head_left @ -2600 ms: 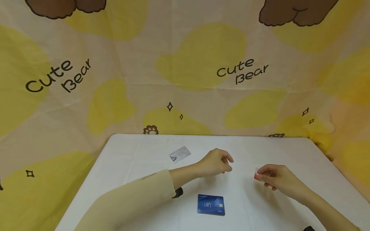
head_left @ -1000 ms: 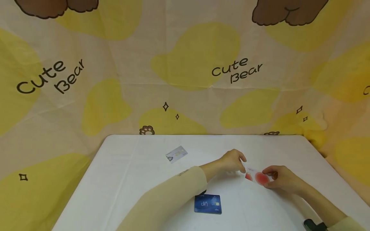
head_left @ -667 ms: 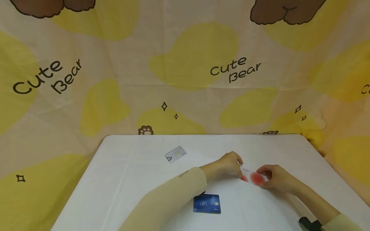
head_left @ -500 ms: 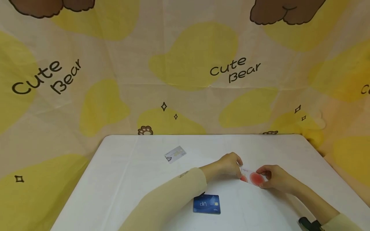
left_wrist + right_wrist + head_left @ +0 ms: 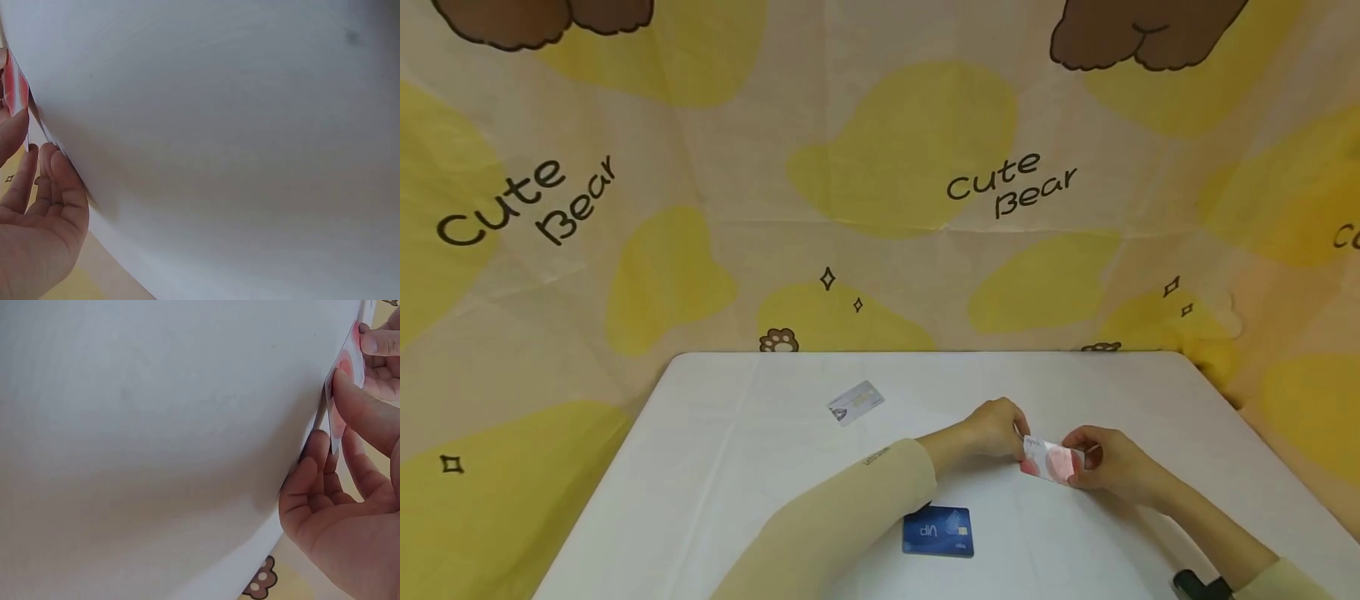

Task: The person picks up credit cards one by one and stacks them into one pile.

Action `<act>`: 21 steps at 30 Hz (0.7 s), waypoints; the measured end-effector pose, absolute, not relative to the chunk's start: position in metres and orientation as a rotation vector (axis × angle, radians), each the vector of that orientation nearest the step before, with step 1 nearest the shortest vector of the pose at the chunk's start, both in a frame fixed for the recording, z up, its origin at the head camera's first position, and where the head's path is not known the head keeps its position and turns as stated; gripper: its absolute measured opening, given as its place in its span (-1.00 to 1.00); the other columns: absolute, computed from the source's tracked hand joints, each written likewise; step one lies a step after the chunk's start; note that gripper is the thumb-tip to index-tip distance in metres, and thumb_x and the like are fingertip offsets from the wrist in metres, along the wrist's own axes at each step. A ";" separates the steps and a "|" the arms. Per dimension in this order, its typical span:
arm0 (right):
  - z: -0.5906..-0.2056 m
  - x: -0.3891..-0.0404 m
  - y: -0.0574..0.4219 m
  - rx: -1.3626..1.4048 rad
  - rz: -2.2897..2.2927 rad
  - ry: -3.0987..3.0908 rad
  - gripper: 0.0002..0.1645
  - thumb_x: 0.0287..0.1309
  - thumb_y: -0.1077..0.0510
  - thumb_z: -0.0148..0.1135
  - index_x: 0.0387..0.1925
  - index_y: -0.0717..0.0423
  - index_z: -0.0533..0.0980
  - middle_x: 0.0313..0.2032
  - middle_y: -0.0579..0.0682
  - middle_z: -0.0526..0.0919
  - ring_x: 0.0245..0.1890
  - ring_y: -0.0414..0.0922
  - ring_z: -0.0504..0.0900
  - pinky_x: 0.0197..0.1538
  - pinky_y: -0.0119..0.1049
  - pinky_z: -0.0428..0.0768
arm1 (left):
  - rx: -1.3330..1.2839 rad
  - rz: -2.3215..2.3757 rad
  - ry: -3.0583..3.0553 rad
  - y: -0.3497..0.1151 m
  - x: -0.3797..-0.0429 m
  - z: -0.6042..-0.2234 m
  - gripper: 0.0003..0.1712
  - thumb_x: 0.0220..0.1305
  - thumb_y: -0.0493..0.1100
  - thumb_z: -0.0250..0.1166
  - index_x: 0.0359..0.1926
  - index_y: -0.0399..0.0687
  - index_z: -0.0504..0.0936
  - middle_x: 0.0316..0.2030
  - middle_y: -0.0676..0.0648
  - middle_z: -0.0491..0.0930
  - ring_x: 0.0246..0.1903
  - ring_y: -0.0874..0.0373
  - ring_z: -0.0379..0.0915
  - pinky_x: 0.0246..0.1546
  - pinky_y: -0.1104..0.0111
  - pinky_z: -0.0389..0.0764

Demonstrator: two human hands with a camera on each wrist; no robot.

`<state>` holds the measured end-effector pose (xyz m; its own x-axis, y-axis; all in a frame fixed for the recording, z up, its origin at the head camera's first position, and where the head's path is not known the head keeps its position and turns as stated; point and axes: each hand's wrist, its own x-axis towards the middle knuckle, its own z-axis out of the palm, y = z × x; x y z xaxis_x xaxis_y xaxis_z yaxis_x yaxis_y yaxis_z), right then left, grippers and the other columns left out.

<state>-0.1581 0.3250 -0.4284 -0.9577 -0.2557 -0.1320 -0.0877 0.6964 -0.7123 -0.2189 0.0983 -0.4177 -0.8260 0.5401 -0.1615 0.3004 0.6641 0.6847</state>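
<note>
A white card with red round shapes (image 5: 1049, 462) is held up off the table between both hands in the head view. My left hand (image 5: 995, 429) pinches its left end between thumb and fingers. The card's right end is pinched by my right hand (image 5: 1116, 467), whose thumb lies on the printed face. In the right wrist view the card (image 5: 347, 372) stands tilted, and the right hand's other fingers (image 5: 303, 481) are curled below it near the table. The left wrist view shows only a strip of the card (image 5: 16, 84) above the left hand (image 5: 47, 231).
A blue card marked VIP (image 5: 937, 532) lies near the front of the white table (image 5: 775, 500), beside the left sleeve. Farther back lies a silvery-grey card (image 5: 855, 403). Behind the table hangs a yellow patterned cloth (image 5: 880, 167).
My left hand has moved right to the red-and-white card and now pinches its left end; the right hand turned its printed face into view. Lately the card has tilted slightly and catches light.
</note>
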 end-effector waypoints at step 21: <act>-0.410 -0.155 0.319 -0.281 -1.191 2.688 -0.72 0.24 0.32 0.40 -0.02 0.28 0.62 -0.11 0.10 0.69 -0.16 -0.03 0.65 -0.18 -0.38 0.69 | 0.596 1.369 2.226 0.073 -0.225 -0.418 -0.83 0.10 -0.54 0.38 -0.30 -0.29 0.72 -0.63 -0.03 0.62 -0.63 0.25 0.48 -0.63 0.55 0.41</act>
<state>-0.1549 0.3191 -0.4104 -0.9645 -0.2467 -0.0940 -0.0961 0.6599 -0.7452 -0.2253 0.0735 -0.4176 -0.8018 0.5773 -0.1545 0.1227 0.4120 0.9029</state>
